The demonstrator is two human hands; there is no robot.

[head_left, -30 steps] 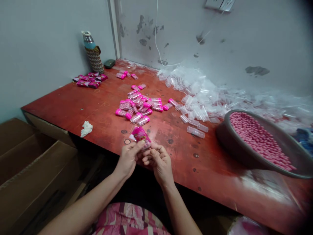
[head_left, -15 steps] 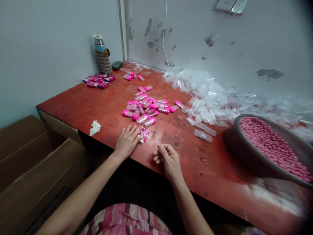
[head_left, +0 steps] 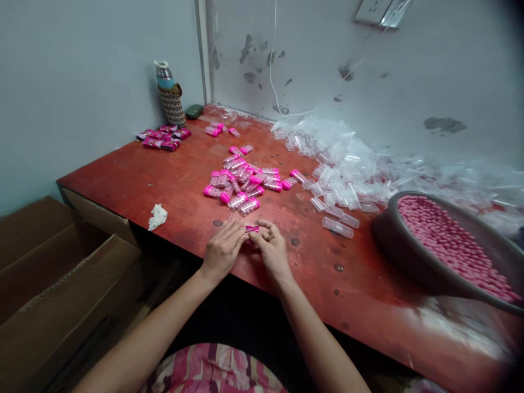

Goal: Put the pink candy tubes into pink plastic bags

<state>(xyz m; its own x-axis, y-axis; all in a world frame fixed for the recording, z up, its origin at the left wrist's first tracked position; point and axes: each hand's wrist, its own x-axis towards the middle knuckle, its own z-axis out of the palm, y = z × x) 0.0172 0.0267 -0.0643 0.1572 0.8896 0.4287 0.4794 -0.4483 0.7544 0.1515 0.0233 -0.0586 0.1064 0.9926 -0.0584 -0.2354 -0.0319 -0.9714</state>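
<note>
A small shiny pink printed label (head_left: 251,228) is between my two hands near the table's front edge, seen almost edge-on. My left hand (head_left: 223,248) has its fingers together, their tips at the label's left end. My right hand (head_left: 272,248) pinches the label's right end between thumb and fingers. Just beyond my hands lies a heap of clear tubes with bright pink caps (head_left: 237,201), filled with pink balls. Part of the label is hidden by my fingers.
Bundles of pink printed labels (head_left: 164,137) lie at the back left, by a bottle in a knitted cover (head_left: 172,103). Empty clear tubes (head_left: 339,180) pile along the wall. A grey basin (head_left: 385,234) of pink balls stands right. White crumpled scrap (head_left: 158,216) and cardboard boxes (head_left: 73,289) are left.
The label lay flat on the table beside my left hand; now it is raised between both hands. My right hand has moved up and left to it, and my left hand slightly right.
</note>
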